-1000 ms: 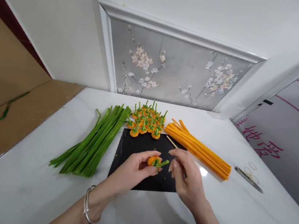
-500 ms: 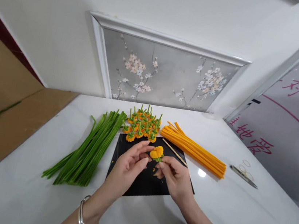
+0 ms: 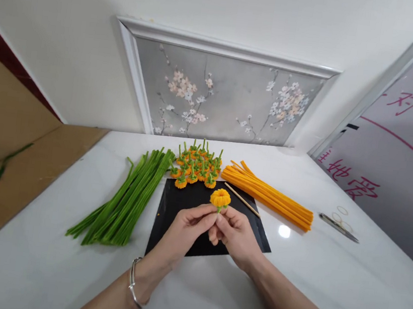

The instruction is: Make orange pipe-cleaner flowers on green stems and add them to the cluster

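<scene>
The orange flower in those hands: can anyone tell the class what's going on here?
A person holds a small orange flower upright by its green stem, between the fingertips of the left hand and right hand, above a black mat. Similar flowers stand stem-up behind it, between green stems and orange strips. A thin stick lies nearby.

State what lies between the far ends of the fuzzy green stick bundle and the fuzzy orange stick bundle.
Small fuzzy orange flowers with upright green stalks stand clustered there, as the head view shows.
</scene>
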`<action>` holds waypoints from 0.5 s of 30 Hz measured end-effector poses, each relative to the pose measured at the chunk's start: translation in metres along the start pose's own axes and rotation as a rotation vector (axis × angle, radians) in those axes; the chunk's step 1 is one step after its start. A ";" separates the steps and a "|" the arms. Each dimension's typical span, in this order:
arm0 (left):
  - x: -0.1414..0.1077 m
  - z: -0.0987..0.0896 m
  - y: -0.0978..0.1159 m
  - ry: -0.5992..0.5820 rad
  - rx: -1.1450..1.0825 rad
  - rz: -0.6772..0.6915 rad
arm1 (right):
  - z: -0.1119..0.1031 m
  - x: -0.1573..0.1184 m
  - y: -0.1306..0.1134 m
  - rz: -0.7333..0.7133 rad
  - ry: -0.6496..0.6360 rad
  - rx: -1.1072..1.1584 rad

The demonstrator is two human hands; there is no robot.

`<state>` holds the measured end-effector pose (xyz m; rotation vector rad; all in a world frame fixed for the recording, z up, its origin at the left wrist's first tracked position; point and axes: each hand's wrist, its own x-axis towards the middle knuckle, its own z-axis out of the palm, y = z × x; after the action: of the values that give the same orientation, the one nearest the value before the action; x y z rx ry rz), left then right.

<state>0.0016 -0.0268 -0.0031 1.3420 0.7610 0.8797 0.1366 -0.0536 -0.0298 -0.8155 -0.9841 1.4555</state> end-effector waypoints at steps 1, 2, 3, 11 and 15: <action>0.000 0.001 0.000 0.005 -0.001 -0.003 | 0.001 -0.001 0.001 0.014 -0.015 -0.015; -0.001 0.001 0.000 0.019 -0.002 0.000 | 0.002 -0.001 0.001 0.027 -0.032 -0.039; -0.001 0.002 0.001 0.040 0.001 0.009 | 0.002 -0.002 0.001 0.038 -0.052 -0.070; 0.002 -0.005 0.000 0.250 0.260 0.171 | -0.006 0.001 0.000 -0.080 -0.072 -0.567; 0.002 -0.010 0.000 0.301 0.576 0.423 | -0.016 0.000 -0.012 -0.346 0.208 -0.603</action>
<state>-0.0066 -0.0204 -0.0041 1.9522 1.0325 1.2759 0.1560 -0.0513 -0.0252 -1.1329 -1.3468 0.7602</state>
